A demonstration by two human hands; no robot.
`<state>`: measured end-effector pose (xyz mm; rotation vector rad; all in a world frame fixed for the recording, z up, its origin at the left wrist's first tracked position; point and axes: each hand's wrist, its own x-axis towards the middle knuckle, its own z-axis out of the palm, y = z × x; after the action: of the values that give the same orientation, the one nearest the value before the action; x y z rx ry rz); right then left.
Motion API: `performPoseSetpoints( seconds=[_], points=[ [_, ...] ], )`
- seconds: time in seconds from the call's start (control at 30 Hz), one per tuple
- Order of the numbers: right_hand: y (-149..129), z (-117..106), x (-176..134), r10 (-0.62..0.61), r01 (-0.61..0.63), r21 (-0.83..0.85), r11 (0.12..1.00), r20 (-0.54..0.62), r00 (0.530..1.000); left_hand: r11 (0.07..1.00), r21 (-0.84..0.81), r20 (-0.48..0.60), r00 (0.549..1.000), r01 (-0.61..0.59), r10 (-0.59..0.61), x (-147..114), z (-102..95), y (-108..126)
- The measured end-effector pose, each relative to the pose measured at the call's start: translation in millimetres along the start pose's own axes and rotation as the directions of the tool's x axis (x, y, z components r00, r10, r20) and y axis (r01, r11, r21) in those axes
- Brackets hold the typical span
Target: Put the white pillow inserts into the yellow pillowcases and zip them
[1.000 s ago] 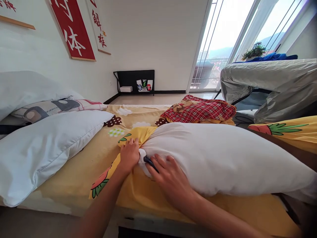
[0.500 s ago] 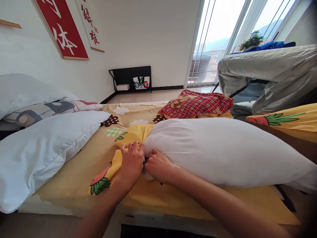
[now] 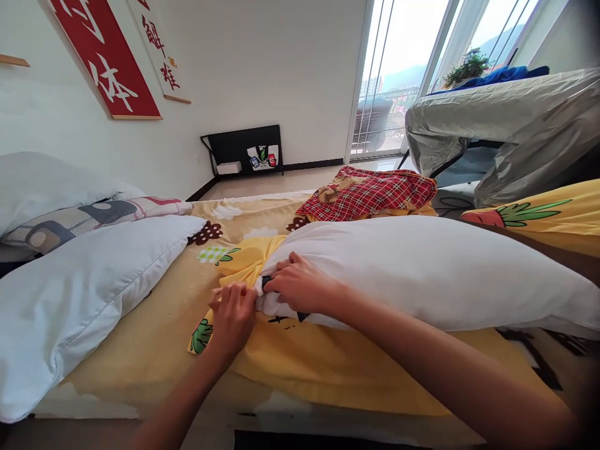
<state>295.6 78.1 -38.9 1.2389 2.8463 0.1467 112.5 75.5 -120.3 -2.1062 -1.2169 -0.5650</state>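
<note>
A plump white pillow (image 3: 412, 269) lies lengthwise before me on the bed. Yellow carrot-print fabric (image 3: 248, 256), seemingly a pillowcase, is bunched round its left end. My left hand (image 3: 233, 315) is closed on the gathered yellow fabric, beside the pillow's end. Just to the right, the fingers of my right hand (image 3: 304, 284) curl into the pillow's left end and grip its white cloth. A small dark patch shows at those fingertips; what it is I cannot make out. More yellow cloth (image 3: 328, 359) spreads beneath the pillow.
Another white pillow (image 3: 103, 281) and a patterned pillow (image 3: 107, 215) lie at the left of the bed. A red plaid cushion (image 3: 370, 194) rests beyond the middle pillow. At right is a table with a silvery cover (image 3: 497, 119). Carrot-print fabric (image 3: 539, 212) hangs at the right edge.
My left hand has moved left and down, pulling the yellow fabric with it. My right hand has shifted up and left, its fingers now less tightly folded. The pillow's end has shifted left.
</note>
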Motion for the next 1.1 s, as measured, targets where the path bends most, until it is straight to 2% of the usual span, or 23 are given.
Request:
performPoseSetpoints(
  seconds=[0.07, 0.13, 0.17, 0.23, 0.33, 0.43, 0.53, 0.63, 0.73, 0.83, 0.9, 0.97, 1.03, 1.1],
  points=[
    [5.3, -5.6, 2.8, 0.0, 0.0, 0.021, 1.0, 0.018, 1.0, 0.994, -0.083, -0.12, 0.991, -0.065, 0.055, -6.1, 7.7, -1.6],
    [10.2, -9.3, 5.7, -0.003, 0.002, 0.04, 0.999, 0.025, 1.0, 0.951, -0.205, -0.225, 0.957, -0.23, 0.182, -11.2, 11.0, 1.3],
    [12.3, -10.3, 7.1, -0.004, 0.003, 0.049, 0.999, 0.026, 1.0, 0.917, -0.257, -0.251, 0.937, -0.305, 0.242, -12.9, 10.5, 4.4],
    [15.2, -10.5, 9.6, -0.006, 0.005, 0.061, 0.998, 0.023, 1.0, 0.868, -0.324, -0.214, 0.923, -0.377, 0.321, -15.0, 6.6, 12.3],
    [15.0, -7.8, 11.8, -0.004, 0.002, 0.068, 0.998, 0.029, 1.0, 0.889, -0.315, -0.046, 0.941, -0.331, 0.334, -17.3, 1.4, 24.1],
    [12.1, -4.4, 13.3, 0.002, -0.004, 0.061, 0.998, 0.038, 0.999, 0.939, -0.238, 0.122, 0.952, -0.246, 0.281, -20.3, 1.9, 33.8],
    [13.2, -2.2, 16.2, 0.01, -0.013, 0.048, 0.999, 0.053, 0.999, 0.96, -0.216, 0.231, 0.946, -0.179, 0.229, -16.0, -1.3, 41.5],
    [20.3, -0.8, 22.2, 0.0, -0.006, 0.098, 0.995, 0.066, 0.998, 0.938, -0.304, 0.243, 0.939, -0.165, 0.244, 3.3, -17.5, 44.5],
    [25.5, 1.7, 30.2, -0.062, 0.039, 0.163, 0.986, 0.141, 0.988, 0.889, -0.431, 0.197, 0.945, -0.155, 0.26, 29.1, -36.4, 39.7],
    [22.8, 4.4, 32.8, -0.116, 0.084, 0.167, 0.982, 0.19, 0.975, 0.849, -0.497, 0.131, 0.952, -0.179, 0.277, 41.6, -42.8, 32.4],
    [18.1, 5.0, 25.6, -0.117, 0.092, 0.164, 0.982, 0.153, 0.981, 0.824, -0.52, 0.058, 0.953, -0.225, 0.296, 38.3, -40.3, 30.0],
    [11.8, 6.1, 8.1, -0.111, 0.101, 0.178, 0.979, 0.047, 0.993, 0.8, -0.544, 0.008, 0.952, -0.253, 0.306, 29.2, -37.0, 30.0],
    [3.4, 11.2, -19.8, -0.094, 0.113, 0.178, 0.978, -0.11, 0.989, 0.782, -0.578, 0.028, 0.952, -0.232, 0.303, 19.8, -35.9, 31.2],
    [-5.9, 22.6, -55.1, -0.051, 0.082, 0.1, 0.992, -0.286, 0.957, 0.771, -0.61, 0.096, 0.949, -0.182, 0.3, 13.9, -36.9, 32.1]
  ],
)
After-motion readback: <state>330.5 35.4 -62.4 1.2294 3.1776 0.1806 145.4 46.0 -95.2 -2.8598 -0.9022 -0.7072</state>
